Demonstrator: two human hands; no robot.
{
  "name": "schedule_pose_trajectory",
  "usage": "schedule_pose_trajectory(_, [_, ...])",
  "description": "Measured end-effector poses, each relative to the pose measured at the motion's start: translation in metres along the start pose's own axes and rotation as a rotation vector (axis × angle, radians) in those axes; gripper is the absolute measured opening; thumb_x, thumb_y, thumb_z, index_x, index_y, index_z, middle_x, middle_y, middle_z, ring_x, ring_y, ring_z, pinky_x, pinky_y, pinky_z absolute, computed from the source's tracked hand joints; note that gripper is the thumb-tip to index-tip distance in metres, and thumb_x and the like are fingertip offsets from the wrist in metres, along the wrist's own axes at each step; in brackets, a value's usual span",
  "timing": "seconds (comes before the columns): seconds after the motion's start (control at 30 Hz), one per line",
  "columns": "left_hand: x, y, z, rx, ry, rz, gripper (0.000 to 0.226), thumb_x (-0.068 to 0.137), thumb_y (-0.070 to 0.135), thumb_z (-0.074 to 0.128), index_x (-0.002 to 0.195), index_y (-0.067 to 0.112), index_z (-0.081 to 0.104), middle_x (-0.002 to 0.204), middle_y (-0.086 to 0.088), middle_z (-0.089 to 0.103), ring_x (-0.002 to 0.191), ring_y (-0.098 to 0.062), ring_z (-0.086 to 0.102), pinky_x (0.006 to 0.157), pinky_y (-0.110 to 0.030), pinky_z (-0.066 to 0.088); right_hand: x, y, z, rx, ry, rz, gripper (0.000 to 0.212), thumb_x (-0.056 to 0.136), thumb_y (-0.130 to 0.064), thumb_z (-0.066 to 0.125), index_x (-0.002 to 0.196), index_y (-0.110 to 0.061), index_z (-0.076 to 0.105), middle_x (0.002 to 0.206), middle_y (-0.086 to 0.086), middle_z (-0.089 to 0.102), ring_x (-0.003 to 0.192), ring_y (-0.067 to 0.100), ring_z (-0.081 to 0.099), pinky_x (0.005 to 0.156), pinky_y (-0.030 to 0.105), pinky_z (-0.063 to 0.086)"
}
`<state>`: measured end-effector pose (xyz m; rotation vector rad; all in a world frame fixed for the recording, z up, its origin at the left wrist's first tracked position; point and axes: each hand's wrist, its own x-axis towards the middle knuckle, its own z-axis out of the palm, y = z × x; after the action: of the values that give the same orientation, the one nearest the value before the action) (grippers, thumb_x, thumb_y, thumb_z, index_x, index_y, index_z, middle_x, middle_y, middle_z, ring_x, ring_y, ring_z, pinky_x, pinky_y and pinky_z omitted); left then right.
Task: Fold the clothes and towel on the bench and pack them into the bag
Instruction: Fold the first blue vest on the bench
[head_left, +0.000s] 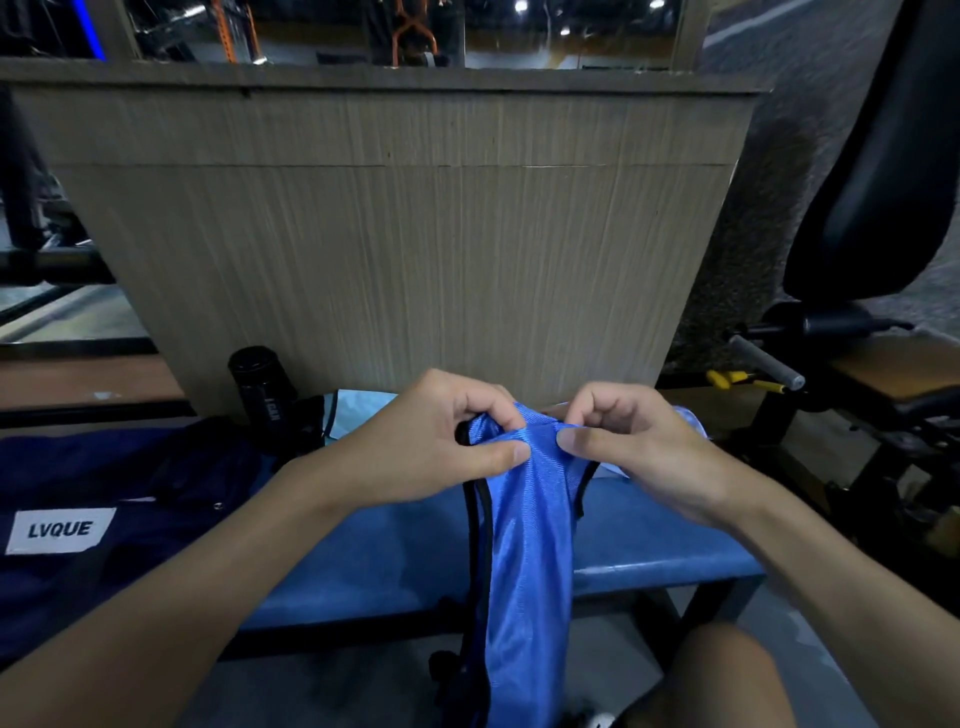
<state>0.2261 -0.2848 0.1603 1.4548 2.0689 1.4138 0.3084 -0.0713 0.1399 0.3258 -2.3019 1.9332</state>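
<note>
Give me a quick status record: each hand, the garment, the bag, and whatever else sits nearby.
left hand: pinches the top edge of the blue garment
right hand: pinches the same edge, close beside the left
blue garment: lifted, black trim, hangs down in front of the bench
bag: navy, LVQUE label, at the left
nearby: black bottle behind the bag; pale blue cloth behind the hands

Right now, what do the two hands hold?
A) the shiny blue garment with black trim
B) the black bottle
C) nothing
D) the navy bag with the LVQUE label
A: the left hand and the right hand both pinch the top edge of the shiny blue garment, which hangs down in front of the bench; the navy bag and the black bottle are apart, on the left.
</note>
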Motion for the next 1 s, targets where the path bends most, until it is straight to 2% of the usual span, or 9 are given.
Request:
schedule_pose_trajectory(0.17, [-0.003, -0.008, -0.004, -0.042, 0.102, -0.061, 0.007, 0.086, 0.009, 0.072, 0.079, 0.011, 0.070, 0.073, -0.001, 0.066, 0.065, -0.010, 0.056, 0.062, -0.022, 0.043, 0.002, 0.002, 0.002, -0.181, 0.123, -0.067, 0.015, 0.090, -0.014, 0.068, 0.080, -0.007, 0.059, 0.078, 0.013, 0.062, 0.072, 0.020, 0.053, 0.070, 0.041, 0.042])
schedule_pose_trajectory(0.33, [-0.008, -0.020, 0.000, -0.083, 0.285, -0.110, 0.013, 0.080, 0.014, 0.080, 0.073, 0.018, 0.069, 0.064, 0.000, 0.062, 0.059, -0.016, 0.051, 0.055, -0.030, 0.041, 0.004, 0.002, 0.005, -0.280, 0.264, -0.162, 0.021, 0.090, -0.003, 0.066, 0.076, -0.017, 0.058, 0.069, -0.004, 0.060, 0.066, 0.007, 0.053, 0.063, 0.024, 0.043])
schedule_pose_trajectory(0.47, [-0.009, -0.021, 0.006, -0.089, 0.414, -0.078, 0.015, 0.080, 0.015, 0.080, 0.072, 0.020, 0.068, 0.068, -0.017, 0.062, 0.061, -0.020, 0.053, 0.057, -0.035, 0.044, 0.007, 0.003, 0.003, -0.375, 0.341, -0.190, 0.017, 0.090, -0.009, 0.069, 0.078, -0.017, 0.059, 0.071, 0.005, 0.061, 0.066, 0.020, 0.054, 0.065, 0.036, 0.045])
schedule_pose_trajectory(0.57, [-0.006, -0.021, 0.011, -0.071, 0.485, -0.072, 0.022, 0.083, 0.007, 0.078, 0.068, 0.017, 0.065, 0.056, 0.003, 0.058, 0.052, -0.012, 0.047, 0.052, -0.030, 0.040, 0.007, 0.003, 0.002, -0.420, 0.361, -0.181, 0.015, 0.091, -0.014, 0.068, 0.080, -0.016, 0.059, 0.074, 0.010, 0.063, 0.069, 0.030, 0.056, 0.065, 0.042, 0.047])
schedule_pose_trajectory(0.63, [-0.005, -0.022, 0.016, -0.058, 0.516, -0.056, 0.022, 0.081, 0.012, 0.080, 0.068, 0.020, 0.065, 0.053, 0.001, 0.057, 0.047, -0.010, 0.039, 0.045, -0.032, 0.032, 0.006, 0.001, 0.003, -0.423, 0.375, -0.179, 0.015, 0.092, -0.014, 0.067, 0.080, -0.015, 0.058, 0.073, 0.014, 0.062, 0.066, 0.031, 0.055, 0.064, 0.044, 0.046])
schedule_pose_trajectory(0.73, [-0.002, -0.023, 0.020, -0.094, 0.527, -0.020, 0.011, 0.077, 0.022, 0.076, 0.071, 0.024, 0.067, 0.069, -0.019, 0.060, 0.054, -0.020, 0.042, 0.048, -0.044, 0.034, 0.005, -0.002, 0.003, -0.382, 0.401, -0.182, 0.016, 0.092, -0.012, 0.066, 0.079, -0.012, 0.057, 0.065, 0.014, 0.059, 0.056, 0.019, 0.047, 0.054, 0.037, 0.039])
schedule_pose_trajectory(0.8, [0.000, -0.024, 0.022, -0.124, 0.526, -0.010, 0.010, 0.077, 0.022, 0.075, 0.071, 0.025, 0.067, 0.069, -0.013, 0.062, 0.059, -0.020, 0.048, 0.055, -0.044, 0.040, 0.003, -0.002, 0.002, -0.381, 0.405, -0.167, 0.016, 0.092, -0.011, 0.066, 0.079, -0.013, 0.056, 0.059, 0.002, 0.054, 0.049, 0.009, 0.043, 0.047, 0.028, 0.035])
schedule_pose_trajectory(0.9, [0.003, -0.023, 0.023, -0.135, 0.493, 0.001, 0.009, 0.078, 0.025, 0.074, 0.074, 0.024, 0.066, 0.067, -0.002, 0.061, 0.060, -0.019, 0.050, 0.057, -0.045, 0.042, 0.002, -0.004, 0.001, -0.340, 0.326, -0.171, 0.017, 0.086, -0.005, 0.071, 0.090, -0.017, 0.059, 0.075, -0.008, 0.059, 0.058, 0.000, 0.051, 0.056, 0.016, 0.042])
schedule_pose_trajectory(1.0, [0.006, -0.023, 0.021, -0.107, 0.438, 0.003, 0.009, 0.079, 0.032, 0.073, 0.078, 0.025, 0.068, 0.069, -0.020, 0.058, 0.060, -0.021, 0.046, 0.054, -0.048, 0.039, -0.001, -0.003, -0.001, -0.361, 0.211, -0.122, 0.035, 0.081, -0.015, 0.076, 0.112, -0.022, 0.061, 0.093, -0.007, 0.066, 0.081, -0.003, 0.062, 0.076, 0.012, 0.047])
